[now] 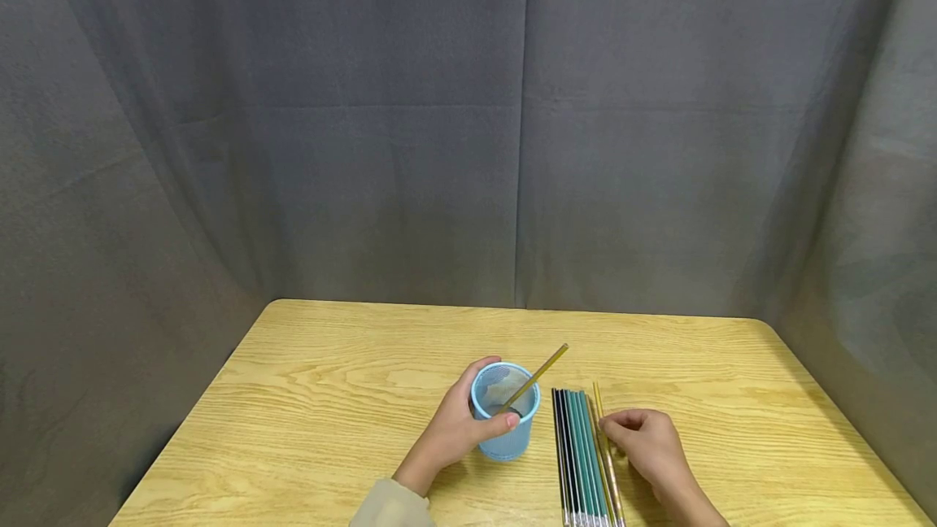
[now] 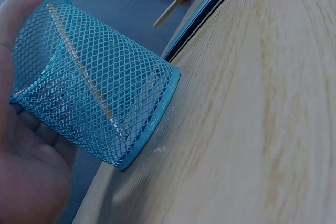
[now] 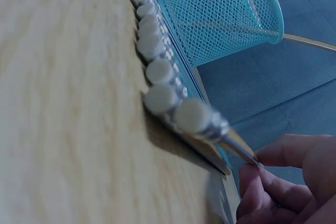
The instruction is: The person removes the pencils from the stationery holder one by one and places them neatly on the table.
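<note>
My left hand is wrapped around a light blue mesh pencil cup, with the thumb over its near side. One gold pencil leans inside the cup and sticks out past the rim. Beside the cup, to its right, lies a row of pencils in black, green and gold. My right hand pinches another gold pencil between thumb and fingers at the row's right side. In the right wrist view, that pencil's white eraser end is tilted up off the table.
Several white erasers of the row line up toward the near side. The wooden table has a rounded far edge. Grey curtains hang behind it and at both sides.
</note>
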A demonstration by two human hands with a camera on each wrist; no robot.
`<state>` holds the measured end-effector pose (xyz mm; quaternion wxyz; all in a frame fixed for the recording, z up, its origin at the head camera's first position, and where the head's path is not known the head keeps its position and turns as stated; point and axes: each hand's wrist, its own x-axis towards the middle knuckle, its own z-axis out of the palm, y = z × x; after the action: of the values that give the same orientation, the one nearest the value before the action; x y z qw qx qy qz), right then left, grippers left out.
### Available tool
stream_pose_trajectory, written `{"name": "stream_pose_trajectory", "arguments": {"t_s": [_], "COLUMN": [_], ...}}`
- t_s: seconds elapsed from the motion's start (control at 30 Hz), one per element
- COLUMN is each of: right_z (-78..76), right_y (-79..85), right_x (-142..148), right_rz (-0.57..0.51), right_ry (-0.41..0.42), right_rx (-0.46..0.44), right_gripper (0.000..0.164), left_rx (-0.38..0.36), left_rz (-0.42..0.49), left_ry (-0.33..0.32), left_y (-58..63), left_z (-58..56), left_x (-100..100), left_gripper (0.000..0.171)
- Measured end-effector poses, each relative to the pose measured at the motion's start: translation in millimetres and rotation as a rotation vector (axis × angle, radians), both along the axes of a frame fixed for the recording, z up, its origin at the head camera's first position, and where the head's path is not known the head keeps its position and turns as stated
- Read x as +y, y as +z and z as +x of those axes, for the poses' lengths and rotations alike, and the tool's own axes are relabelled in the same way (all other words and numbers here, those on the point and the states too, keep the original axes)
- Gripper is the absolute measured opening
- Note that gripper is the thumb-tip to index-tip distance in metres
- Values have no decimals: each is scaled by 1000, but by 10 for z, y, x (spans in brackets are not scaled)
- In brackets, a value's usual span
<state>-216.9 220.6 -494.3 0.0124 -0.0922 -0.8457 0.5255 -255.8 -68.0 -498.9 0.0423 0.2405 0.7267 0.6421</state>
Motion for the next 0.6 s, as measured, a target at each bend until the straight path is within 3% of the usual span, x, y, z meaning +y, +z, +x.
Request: {"name": "stream_pose_trajectory", "arguments": {"t_s": [0.6], "right_z": [-40], "right_y": [-31], "right_x": [12], "right_rz": [126], "right_ry": [41], "right_rx": [-6], "right_gripper": [12], "left_rx": [1], "left_rz": [9], "left_ry": [-2], "left_y": [0], "left_z": [-2], "left_x": [5], "left_gripper": [76]}}
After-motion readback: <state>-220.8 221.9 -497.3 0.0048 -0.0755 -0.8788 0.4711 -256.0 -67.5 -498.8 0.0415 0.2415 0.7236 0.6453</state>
